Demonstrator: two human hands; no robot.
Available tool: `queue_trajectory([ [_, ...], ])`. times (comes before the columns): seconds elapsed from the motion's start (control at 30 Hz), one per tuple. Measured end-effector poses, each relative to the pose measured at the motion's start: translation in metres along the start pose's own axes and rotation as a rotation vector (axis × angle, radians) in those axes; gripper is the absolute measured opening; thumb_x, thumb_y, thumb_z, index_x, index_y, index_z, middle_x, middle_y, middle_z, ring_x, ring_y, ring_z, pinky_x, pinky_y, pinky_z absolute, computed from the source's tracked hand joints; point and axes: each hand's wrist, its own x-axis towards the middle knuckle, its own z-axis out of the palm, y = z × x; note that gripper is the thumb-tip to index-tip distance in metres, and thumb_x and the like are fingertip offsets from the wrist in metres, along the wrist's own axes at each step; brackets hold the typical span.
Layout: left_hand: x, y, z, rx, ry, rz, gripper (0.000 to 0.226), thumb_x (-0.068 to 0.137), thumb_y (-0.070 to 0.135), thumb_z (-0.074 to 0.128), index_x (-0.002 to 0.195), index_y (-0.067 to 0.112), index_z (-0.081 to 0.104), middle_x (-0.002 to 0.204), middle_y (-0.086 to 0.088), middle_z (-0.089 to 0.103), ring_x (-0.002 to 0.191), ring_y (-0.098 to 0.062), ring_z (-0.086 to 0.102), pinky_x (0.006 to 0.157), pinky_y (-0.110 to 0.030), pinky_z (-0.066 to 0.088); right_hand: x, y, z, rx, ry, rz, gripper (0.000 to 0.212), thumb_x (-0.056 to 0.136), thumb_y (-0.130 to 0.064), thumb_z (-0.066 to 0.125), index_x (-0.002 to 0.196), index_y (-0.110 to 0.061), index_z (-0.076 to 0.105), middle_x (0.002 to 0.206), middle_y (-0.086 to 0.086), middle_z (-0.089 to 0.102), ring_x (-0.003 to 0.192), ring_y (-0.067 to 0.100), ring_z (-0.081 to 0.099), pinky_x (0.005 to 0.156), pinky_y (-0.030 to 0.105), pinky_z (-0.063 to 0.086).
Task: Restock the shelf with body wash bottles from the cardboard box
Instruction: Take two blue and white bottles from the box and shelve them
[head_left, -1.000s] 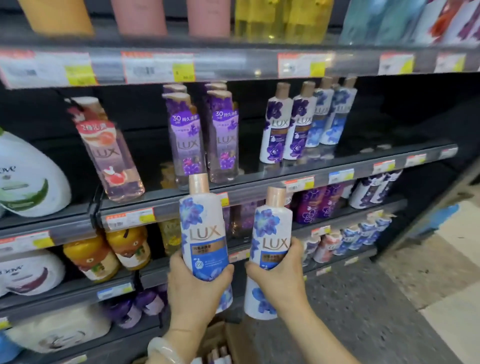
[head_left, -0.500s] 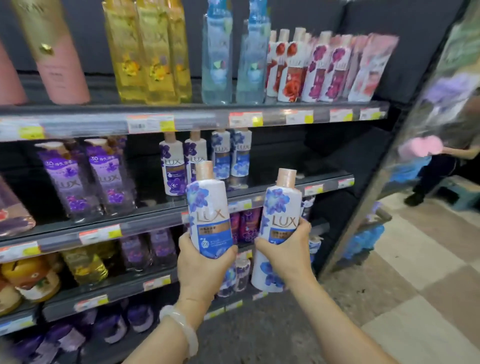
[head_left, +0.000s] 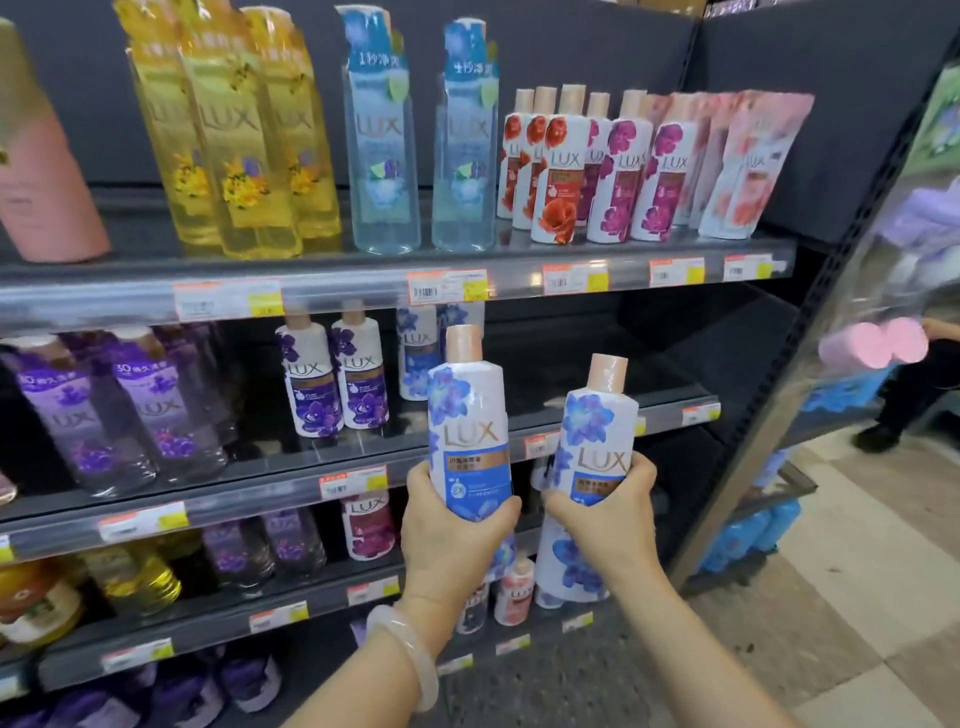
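left hand (head_left: 448, 540): fingers wrapped tight round a blue-flower bottle (head_left: 469, 431), upright | right hand (head_left: 605, 512): fingers closed round a second blue-flower bottle (head_left: 592, 467), tilted slightly | both bottles held just before the middle shelf (head_left: 670, 410), its bare stretch beyond the fingers

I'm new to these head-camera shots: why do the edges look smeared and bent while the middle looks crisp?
Head view: the two held bottles, left and right, read sharply; the pink bottle at the left edge and the right-hand shelving smear; wide-angle bowing curves the shelf rail, which shows pale glare.
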Motion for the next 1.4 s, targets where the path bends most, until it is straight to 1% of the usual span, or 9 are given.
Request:
queue_trajectory([
  [0.17,0.042,-0.015,0.012,0.005,0.040,-0.064,0.061,0.043,0.041,0.080,0.089,0.032,0.041,0.086,0.005,0.064,0.079,-0.016,0.066,0.076,-0.042,0.056,0.050,0.009,0.025,-0.037,-0.050,0.022,0.063,0.067,-0.007,0.077,0.105,-0.018,0.028,0.087,-0.009,0.047,0.072,-0.002,0.049,0.057,0.017,0.039],
  [0.37,0.087,-0.027,0.012,0.064,0.115,-0.055,0.053,0.058,0.018,0.086,0.085,0.027,0.041,0.081,0.003,0.062,0.072,-0.012,0.063,0.060,-0.026,0.047,0.099,0.018,0.076,-0.035,-0.157,0.018,0.061,0.067,-0.007,0.076,0.104,-0.018,0.028,0.098,0.001,0.049,0.083,0.014,0.056,0.057,0.013,0.040],
  [0.47,0.102,-0.031,0.014,0.069,0.137,-0.067,0.053,0.059,0.014,0.085,0.091,0.019,0.043,0.080,0.004,0.061,0.070,-0.010,0.061,0.057,-0.021,0.043,0.114,0.023,0.094,-0.023,-0.205,0.003,0.064,0.067,-0.005,0.076,0.107,-0.018,0.028,0.101,0.002,0.051,0.081,0.011,0.055,0.058,0.011,0.039],
  [0.57,0.115,-0.035,0.017,0.079,0.154,-0.072,0.059,0.056,0.015,0.085,0.099,0.014,0.044,0.081,0.006,0.061,0.072,-0.009,0.062,0.059,-0.020,0.044,0.130,0.026,0.105,-0.030,-0.256,-0.010,0.066,0.068,-0.005,0.076,0.108,-0.021,0.026,0.096,-0.002,0.053,0.080,0.011,0.057,0.058,0.009,0.041],
  [0.67,0.131,-0.044,0.024,0.109,0.164,-0.083,0.059,0.057,0.017,0.086,0.099,0.016,0.044,0.083,0.007,0.062,0.078,-0.014,0.064,0.067,-0.029,0.050,0.158,0.024,0.116,-0.030,-0.305,-0.032,0.064,0.070,-0.003,0.075,0.107,-0.022,0.026,0.093,-0.005,0.051,0.074,0.001,0.054,0.056,0.006,0.041],
  [0.8,0.150,-0.052,0.035,0.100,0.187,-0.100,0.067,0.046,0.034,0.082,0.100,0.020,0.044,0.089,0.003,0.065,0.082,-0.018,0.066,0.078,-0.037,0.055,0.197,0.022,0.134,-0.003,-0.276,-0.083,0.070,0.066,-0.005,0.079,0.108,-0.021,0.026,0.107,0.006,0.055,0.089,0.016,0.060,0.074,0.023,0.048],
  [1.03,0.170,-0.060,0.045,0.139,0.271,-0.065,0.063,0.055,0.024,0.086,0.102,0.018,0.044,0.087,0.005,0.062,0.079,-0.016,0.065,0.075,-0.032,0.054,0.238,0.019,0.157,0.047,-0.215,-0.175,0.081,0.066,-0.008,0.081,0.128,-0.003,0.028,0.107,0.003,0.048,0.088,0.011,0.053,0.062,0.002,0.043],
  [1.27,0.179,-0.065,0.048,0.152,0.318,-0.057,0.058,0.059,0.016,0.086,0.097,0.017,0.042,0.083,0.006,0.060,0.073,-0.006,0.061,0.065,-0.017,0.048,0.246,0.036,0.180,0.064,-0.207,-0.184,0.082,0.065,-0.010,0.080,0.128,-0.008,0.028,0.121,0.011,0.048,0.104,0.018,0.055,0.086,0.023,0.044],
  [1.4,0.182,-0.069,0.048,0.151,0.335,-0.048,0.061,0.057,0.018,0.087,0.098,0.019,0.043,0.088,0.000,0.064,0.078,-0.015,0.065,0.072,-0.028,0.053,0.243,0.055,0.184,0.049,-0.207,-0.179,0.083,0.065,-0.013,0.080,0.130,-0.010,0.027,0.122,0.010,0.048,0.108,0.019,0.054,0.085,0.021,0.042],
])
